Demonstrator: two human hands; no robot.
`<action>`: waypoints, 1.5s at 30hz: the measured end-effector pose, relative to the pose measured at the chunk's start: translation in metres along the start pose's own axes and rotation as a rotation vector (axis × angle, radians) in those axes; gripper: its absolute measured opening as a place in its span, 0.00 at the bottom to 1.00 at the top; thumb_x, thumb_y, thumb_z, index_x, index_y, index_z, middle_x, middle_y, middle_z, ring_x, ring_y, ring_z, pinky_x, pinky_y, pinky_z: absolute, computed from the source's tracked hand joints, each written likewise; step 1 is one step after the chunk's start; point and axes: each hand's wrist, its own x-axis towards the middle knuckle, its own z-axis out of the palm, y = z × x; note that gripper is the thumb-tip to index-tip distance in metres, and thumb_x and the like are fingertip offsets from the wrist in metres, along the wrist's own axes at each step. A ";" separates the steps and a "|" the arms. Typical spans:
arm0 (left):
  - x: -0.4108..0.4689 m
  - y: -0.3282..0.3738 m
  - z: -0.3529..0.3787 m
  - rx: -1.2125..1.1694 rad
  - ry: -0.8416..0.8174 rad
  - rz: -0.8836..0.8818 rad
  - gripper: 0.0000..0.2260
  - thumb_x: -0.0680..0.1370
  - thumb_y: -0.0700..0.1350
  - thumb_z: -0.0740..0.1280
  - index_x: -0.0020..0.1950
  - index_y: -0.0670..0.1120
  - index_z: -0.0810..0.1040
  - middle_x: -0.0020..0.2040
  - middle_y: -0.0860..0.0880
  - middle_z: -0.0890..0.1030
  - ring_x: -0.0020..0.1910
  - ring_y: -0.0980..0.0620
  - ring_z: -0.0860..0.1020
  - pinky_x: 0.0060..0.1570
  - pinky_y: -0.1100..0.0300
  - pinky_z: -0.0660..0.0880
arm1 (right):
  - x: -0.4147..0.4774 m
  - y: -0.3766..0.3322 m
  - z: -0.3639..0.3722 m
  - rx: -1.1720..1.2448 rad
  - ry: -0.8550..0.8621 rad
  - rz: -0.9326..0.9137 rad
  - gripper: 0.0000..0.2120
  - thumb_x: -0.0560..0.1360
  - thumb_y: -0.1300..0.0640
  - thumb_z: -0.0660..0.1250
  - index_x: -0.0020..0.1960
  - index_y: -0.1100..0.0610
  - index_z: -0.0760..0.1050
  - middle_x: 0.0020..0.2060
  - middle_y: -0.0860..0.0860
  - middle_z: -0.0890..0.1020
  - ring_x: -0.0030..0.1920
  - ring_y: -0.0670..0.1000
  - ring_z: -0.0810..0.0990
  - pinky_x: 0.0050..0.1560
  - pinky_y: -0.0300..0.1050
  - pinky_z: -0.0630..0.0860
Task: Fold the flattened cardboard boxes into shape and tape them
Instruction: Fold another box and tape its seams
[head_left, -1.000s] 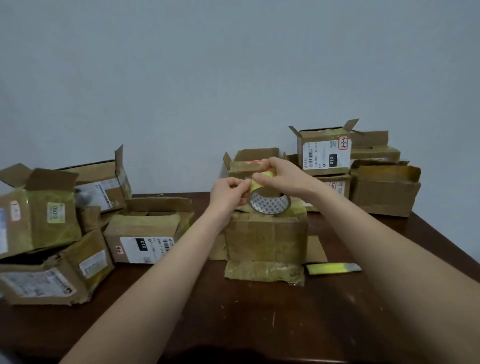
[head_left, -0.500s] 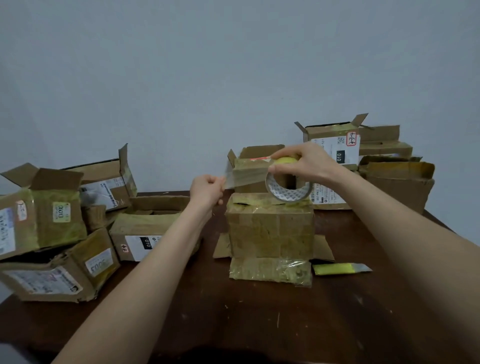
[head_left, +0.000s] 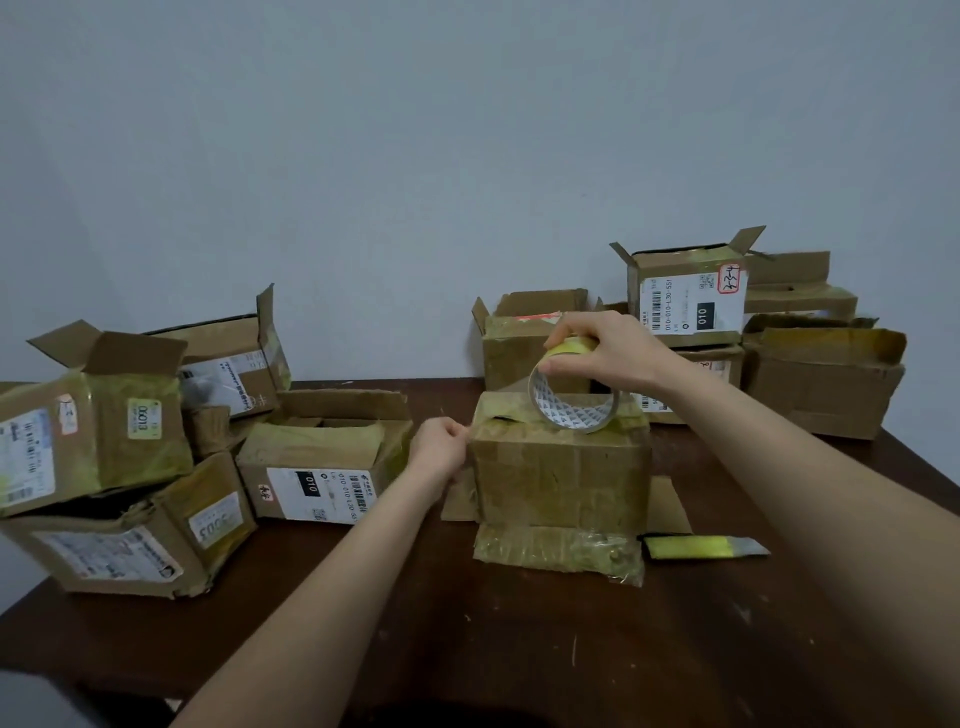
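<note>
— Both hands have dropped since half a second ago: right hand (head_left: 610, 353) now grips the tape roll (head_left: 574, 402) just over the centre box (head_left: 561, 483). Left hand (head_left: 439, 447), fingers closed, pinches the roll's free end at the box's upper left edge.
— Meaning?
— Tape probably spans the top seam. Pressing down and cutting likely remain. The box stands mid-table (head_left: 519, 649).
— Counts?
— One roll; one yellow cutter (head_left: 701, 546) right of the box; four left boxes (head_left: 322, 467); at least five far-right boxes (head_left: 685, 301), partly hidden.
</note>
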 end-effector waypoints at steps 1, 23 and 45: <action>-0.001 -0.003 0.002 0.082 -0.037 0.006 0.06 0.81 0.42 0.59 0.52 0.43 0.76 0.46 0.45 0.79 0.35 0.50 0.75 0.31 0.59 0.73 | 0.000 0.002 0.000 -0.012 0.008 0.001 0.11 0.70 0.41 0.72 0.48 0.45 0.78 0.48 0.43 0.77 0.52 0.48 0.76 0.51 0.47 0.76; -0.029 0.020 0.005 0.985 -0.114 0.784 0.34 0.80 0.61 0.56 0.79 0.45 0.48 0.79 0.47 0.49 0.77 0.53 0.48 0.74 0.60 0.43 | -0.028 0.011 -0.019 0.262 0.089 0.143 0.18 0.69 0.46 0.74 0.56 0.51 0.81 0.47 0.42 0.78 0.47 0.41 0.75 0.41 0.32 0.68; -0.052 0.053 0.048 1.065 -0.130 0.722 0.39 0.77 0.67 0.55 0.79 0.48 0.45 0.79 0.46 0.51 0.77 0.45 0.53 0.74 0.47 0.52 | -0.054 0.028 -0.038 0.220 0.154 0.198 0.19 0.75 0.42 0.66 0.60 0.52 0.77 0.50 0.45 0.79 0.51 0.45 0.76 0.47 0.39 0.71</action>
